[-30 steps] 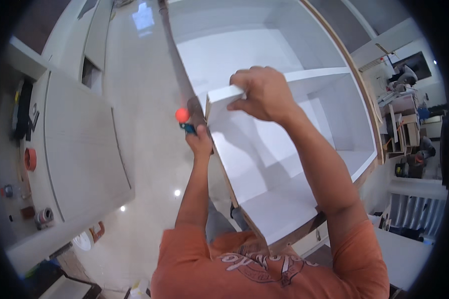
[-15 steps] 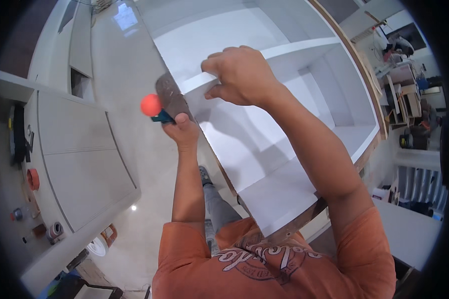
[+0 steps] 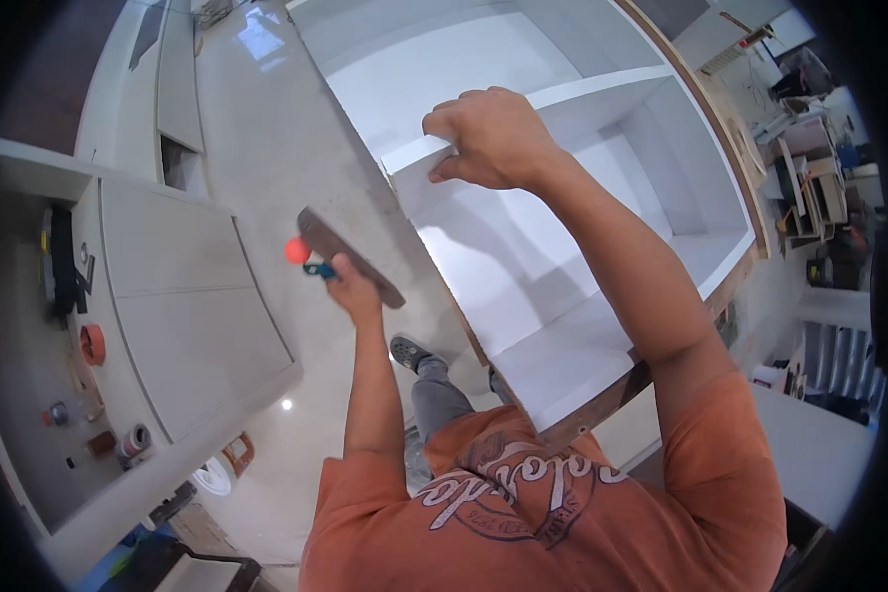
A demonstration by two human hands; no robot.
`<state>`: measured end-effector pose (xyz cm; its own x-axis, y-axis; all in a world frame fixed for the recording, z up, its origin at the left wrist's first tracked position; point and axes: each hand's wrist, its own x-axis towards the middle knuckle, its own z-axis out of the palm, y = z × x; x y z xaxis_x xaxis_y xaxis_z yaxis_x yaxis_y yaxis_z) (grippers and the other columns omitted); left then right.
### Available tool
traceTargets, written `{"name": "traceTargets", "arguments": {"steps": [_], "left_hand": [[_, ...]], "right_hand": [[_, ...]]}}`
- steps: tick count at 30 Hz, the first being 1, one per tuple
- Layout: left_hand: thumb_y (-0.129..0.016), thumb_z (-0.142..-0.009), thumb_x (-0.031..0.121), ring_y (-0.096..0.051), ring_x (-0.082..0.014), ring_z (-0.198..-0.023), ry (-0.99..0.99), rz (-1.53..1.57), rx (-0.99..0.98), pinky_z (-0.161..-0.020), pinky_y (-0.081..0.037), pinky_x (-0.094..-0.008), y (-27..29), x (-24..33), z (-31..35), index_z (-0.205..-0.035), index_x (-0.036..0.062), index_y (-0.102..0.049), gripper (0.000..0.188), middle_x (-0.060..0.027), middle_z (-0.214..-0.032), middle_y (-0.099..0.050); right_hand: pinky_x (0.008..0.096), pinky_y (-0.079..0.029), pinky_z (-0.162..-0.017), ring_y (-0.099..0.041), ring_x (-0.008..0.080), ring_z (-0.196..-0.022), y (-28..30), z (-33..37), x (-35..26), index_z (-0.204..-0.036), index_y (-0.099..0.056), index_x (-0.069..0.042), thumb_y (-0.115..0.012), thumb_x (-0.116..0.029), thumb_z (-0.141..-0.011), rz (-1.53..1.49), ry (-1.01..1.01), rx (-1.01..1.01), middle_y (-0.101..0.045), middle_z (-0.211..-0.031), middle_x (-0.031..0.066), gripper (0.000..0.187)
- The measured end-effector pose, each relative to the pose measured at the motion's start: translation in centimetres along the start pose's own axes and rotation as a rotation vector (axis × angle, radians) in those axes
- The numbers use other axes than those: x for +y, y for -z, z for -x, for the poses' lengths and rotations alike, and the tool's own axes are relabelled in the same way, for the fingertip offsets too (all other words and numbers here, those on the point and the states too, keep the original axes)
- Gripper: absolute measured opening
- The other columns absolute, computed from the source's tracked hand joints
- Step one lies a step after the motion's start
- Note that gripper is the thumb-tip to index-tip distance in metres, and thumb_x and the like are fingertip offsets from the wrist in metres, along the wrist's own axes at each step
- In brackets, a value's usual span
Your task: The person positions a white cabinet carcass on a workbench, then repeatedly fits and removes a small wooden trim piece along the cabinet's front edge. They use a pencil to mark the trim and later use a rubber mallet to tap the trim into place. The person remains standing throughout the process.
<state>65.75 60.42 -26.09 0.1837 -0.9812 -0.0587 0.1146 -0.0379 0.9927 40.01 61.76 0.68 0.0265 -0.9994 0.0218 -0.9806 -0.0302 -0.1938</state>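
My left hand (image 3: 353, 289) is closed on a hand sander (image 3: 353, 256), a long flat grey-brown board with a teal handle and a red ball knob. It is tilted and held above the floor, apart from the cabinet on its right. The white open cabinet carcass (image 3: 553, 390) lies before me with its compartments facing up. My right hand (image 3: 498, 138) grips the near-left end of its divider panel (image 3: 602, 87), fingers over one side and thumb on the other. Raw brown board shows along the carcass's outer edges.
A grey-white cabinet with flat doors (image 3: 183, 326) stands at the left. Its open side bay holds an orange tape roll (image 3: 92, 344) and small items. A white bucket (image 3: 212, 477) is on the floor at lower left. Wood pieces and clutter (image 3: 809, 183) lie far right.
My left hand has drawn the hand sander down and away from the cabinet edge, turning it edge-on. My right hand keeps its hold on the divider while the whole view shifts slightly.
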Motion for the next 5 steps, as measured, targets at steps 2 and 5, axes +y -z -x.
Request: {"name": "traceTargets", "arguments": {"steps": [2, 5], "left_hand": [[-0.063, -0.098, 0.044, -0.063, -0.0254, -0.104, 0.082, 0.130, -0.033, -0.093, -0.050, -0.0390, 3.2, 2.6, 0.4, -0.131, -0.0049, -0.050, 0.060, -0.0129, -0.117, -0.063], [-0.064, -0.097, 0.045, -0.062, -0.0263, -0.108, 0.159, 0.321, -0.082, -0.095, -0.051, -0.0418, 5.6, 7.9, 1.1, -0.135, -0.0028, -0.046, 0.064, -0.0130, -0.124, -0.061]], "right_hand": [[0.0446, -0.049, -0.081, -0.066, 0.0305, -0.087, 0.1, -0.1, 0.0, -0.081, -0.062, -0.012, -0.081, -0.035, -0.075, -0.012, 0.002, 0.004, -0.067, -0.080, 0.0041, 0.031], [0.0435, -0.049, -0.084, -0.066, 0.0303, -0.089, 0.2, 0.1, -0.2, -0.082, -0.061, -0.012, -0.081, -0.037, -0.076, -0.005, 0.008, 0.010, -0.068, -0.081, 0.0035, 0.032]]}}
